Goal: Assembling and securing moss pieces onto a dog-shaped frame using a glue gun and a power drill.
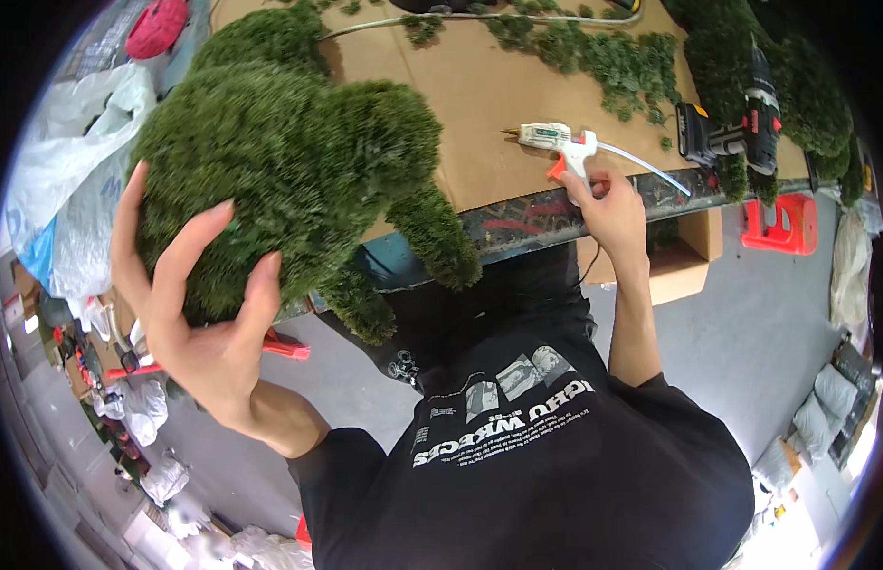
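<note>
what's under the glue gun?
The glue gun lies on a brown cardboard sheet covering the table; only the table's front edge shows. The right hand touches its orange trigger. The tabletop beneath the cardboard is hidden.

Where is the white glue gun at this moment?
The glue gun lies on the cardboard sheet right of centre, right hand at its handle, black cordless drill to its right.
</note>
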The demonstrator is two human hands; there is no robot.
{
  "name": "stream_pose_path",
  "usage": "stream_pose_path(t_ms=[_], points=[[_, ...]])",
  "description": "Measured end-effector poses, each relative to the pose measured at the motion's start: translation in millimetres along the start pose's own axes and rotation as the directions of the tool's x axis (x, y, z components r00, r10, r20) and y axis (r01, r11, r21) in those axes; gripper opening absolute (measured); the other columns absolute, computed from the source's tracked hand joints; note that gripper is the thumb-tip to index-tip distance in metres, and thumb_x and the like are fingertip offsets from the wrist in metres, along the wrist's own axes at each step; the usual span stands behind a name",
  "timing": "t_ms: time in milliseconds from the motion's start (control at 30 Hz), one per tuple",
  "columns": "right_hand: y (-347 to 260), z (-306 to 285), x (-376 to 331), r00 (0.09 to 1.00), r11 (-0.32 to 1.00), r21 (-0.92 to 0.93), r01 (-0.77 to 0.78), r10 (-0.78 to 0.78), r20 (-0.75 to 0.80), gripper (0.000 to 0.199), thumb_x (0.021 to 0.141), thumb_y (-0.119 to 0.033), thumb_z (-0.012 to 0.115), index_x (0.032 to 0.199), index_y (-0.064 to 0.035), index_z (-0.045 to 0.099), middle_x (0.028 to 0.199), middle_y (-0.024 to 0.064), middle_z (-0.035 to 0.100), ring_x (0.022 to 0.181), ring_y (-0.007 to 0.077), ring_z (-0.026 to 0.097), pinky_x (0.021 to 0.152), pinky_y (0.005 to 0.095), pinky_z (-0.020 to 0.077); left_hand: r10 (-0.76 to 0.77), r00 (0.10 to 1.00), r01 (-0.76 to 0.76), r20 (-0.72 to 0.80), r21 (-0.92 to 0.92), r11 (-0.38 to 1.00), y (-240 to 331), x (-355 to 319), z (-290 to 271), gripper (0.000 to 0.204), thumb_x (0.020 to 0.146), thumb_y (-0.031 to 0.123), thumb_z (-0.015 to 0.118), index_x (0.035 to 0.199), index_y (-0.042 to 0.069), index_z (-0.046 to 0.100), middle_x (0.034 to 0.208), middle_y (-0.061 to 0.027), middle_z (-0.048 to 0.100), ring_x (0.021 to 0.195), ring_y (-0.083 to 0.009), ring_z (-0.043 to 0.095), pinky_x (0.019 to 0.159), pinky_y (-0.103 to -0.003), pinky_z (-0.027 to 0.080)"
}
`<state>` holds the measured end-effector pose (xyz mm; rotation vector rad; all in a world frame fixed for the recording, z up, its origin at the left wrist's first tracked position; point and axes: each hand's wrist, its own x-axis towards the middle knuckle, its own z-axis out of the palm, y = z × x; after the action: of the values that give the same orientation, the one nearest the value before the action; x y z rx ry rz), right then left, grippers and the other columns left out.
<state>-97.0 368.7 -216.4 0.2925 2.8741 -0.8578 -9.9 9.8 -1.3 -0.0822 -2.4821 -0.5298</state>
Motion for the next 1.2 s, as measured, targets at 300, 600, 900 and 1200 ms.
stream_pose_path(t_ms=[300,600,900,1200], points=[[25.0,12.0,31.3,0.974,0.963,0.262,-0.055,-0.006,0.228,0.043,0.09,-0.042,0.082,0.084,0.0,0.073,0.072,0.0037,0.069,0.059,0.0124,0.063,0.054,0.0285,0.0464,0.111,0.993,-0.112,0.038,0.038,0.993,-6.7,-1.9,-4.4,0.049,0.061,0.009,0.088,0.109,0.013,0.081,0.15,-0.0163,0.058,0.137,-0.0332,0.053,0.114,-0.044,0.04],[4.6,-4.5,-5.0,0.895,0.087,0.942,-0.324,-0.294,0.335,0.035,0.106,-0.028,0.054,0.128,-0.0003,0.056,0.076,0.0033,0.051,0.056,0.0142,0.049,0.054,0.0295,0.0421,0.102,0.994,-0.103,0.028,0.041,0.994,-7.4,-0.4,-7.0,0.048,0.061,0.012,0.09,0.109,0.015,0.082,0.15,-0.0147,0.058,0.138,-0.0327,0.051,0.116,-0.046,0.037],[-96.9,-57.2,-33.9,0.594,0.076,0.995,0.065,-0.804,0.023,0.049,0.098,-0.024,0.066,0.137,0.0041,0.055,0.087,0.0144,0.066,0.049,0.0153,0.057,0.039,0.026,0.0395,0.09,0.996,-0.091,0.017,0.03,0.995,-7.7,-2.7,-8.6,0.048,0.062,0.012,0.09,0.109,0.018,0.081,0.152,-0.0127,0.057,0.139,-0.0344,0.049,0.116,-0.047,0.036],[-161.3,-67.9,-74.0,0.414,0.291,0.68,0.673,-0.91,-0.02,0.026,0.091,-0.005,0.066,0.113,0.0083,0.069,0.097,0.0122,0.067,0.075,0.0151,0.062,0.064,0.0284,0.0474,0.095,0.995,-0.097,0.042,0.043,0.994,-8.3,-3.7,-8.7,0.05,0.063,0.01,0.085,0.111,0.02,0.081,0.153,-0.0124,0.055,0.141,-0.0345,0.047,0.117,-0.048,0.035]])
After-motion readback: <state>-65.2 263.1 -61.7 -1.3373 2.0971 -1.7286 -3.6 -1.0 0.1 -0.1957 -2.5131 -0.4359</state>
